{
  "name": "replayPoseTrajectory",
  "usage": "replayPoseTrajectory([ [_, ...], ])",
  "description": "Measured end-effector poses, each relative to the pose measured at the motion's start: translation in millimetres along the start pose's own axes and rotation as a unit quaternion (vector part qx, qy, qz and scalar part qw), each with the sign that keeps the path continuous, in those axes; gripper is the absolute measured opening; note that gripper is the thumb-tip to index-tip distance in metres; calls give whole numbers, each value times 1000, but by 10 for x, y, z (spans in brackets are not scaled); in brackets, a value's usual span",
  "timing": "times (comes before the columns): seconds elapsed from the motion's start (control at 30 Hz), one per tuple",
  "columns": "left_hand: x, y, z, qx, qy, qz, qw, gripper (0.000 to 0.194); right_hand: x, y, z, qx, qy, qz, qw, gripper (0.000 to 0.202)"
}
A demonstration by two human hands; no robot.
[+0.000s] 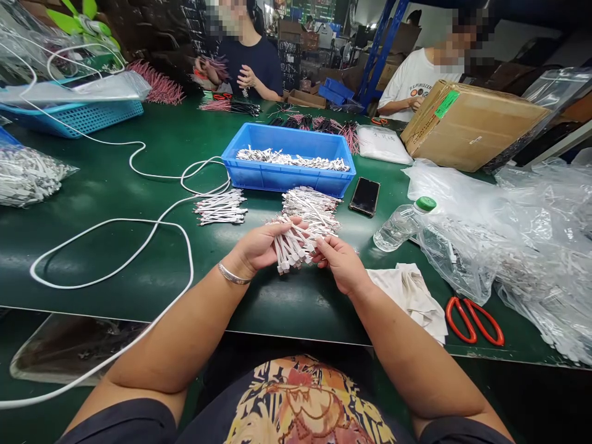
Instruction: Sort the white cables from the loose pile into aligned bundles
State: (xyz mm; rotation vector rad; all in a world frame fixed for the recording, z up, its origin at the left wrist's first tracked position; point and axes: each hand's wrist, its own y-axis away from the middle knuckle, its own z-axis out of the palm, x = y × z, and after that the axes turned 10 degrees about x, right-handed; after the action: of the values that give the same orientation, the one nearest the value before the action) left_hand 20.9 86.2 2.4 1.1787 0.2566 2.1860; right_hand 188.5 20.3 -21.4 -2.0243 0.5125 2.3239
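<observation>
Forearms (198,320) converge, left hand (259,248) seemingly palm-up, right hand (341,262) pinching white cables (291,248).

Soft tabletop glare — dim, wide-angle-warped edges

Workshop with shared green worktable (139,166)

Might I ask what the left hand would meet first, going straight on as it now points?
Past its bundle, the left hand would probably meet the white cable pile, though depth is unclear.
</observation>
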Motion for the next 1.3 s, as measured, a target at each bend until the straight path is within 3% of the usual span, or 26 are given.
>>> replayPoseTrajectory([
  [0.23, -6, 2, -6, -15, 3, 5, 1000, 19, -2, 8, 4, 13, -2, 7, 1000, 32],
  [0.6, -19, 4, 13, 13, 10, -5, 1000, 19, 35, 9, 3, -41, -33, 16, 998, 40],
  [0.83, -23, 24, 43, 27, 16, -2, 1000, 23, 3, 13, 13, 4, -62, 25, 998, 43],
  [0.93, -26, 11, 33, 22, 23, 3, 999, 22, -25, 54, 20, -64, -17, 58, 996, 45],
  [1.03, -31, -4, 16, 23, 25, 11, 999, 21, -21, 88, 43, -117, 42, 33, 992, 46],
  [1.2, -38, -16, 4, 23, 27, 12, 999, 21, 11, 94, 89, -55, 76, -13, 995, 35],
  [1.3, -36, -18, 6, 31, 30, 8, 999, 21, 16, 82, 82, -51, 95, -20, 994, 29],
])
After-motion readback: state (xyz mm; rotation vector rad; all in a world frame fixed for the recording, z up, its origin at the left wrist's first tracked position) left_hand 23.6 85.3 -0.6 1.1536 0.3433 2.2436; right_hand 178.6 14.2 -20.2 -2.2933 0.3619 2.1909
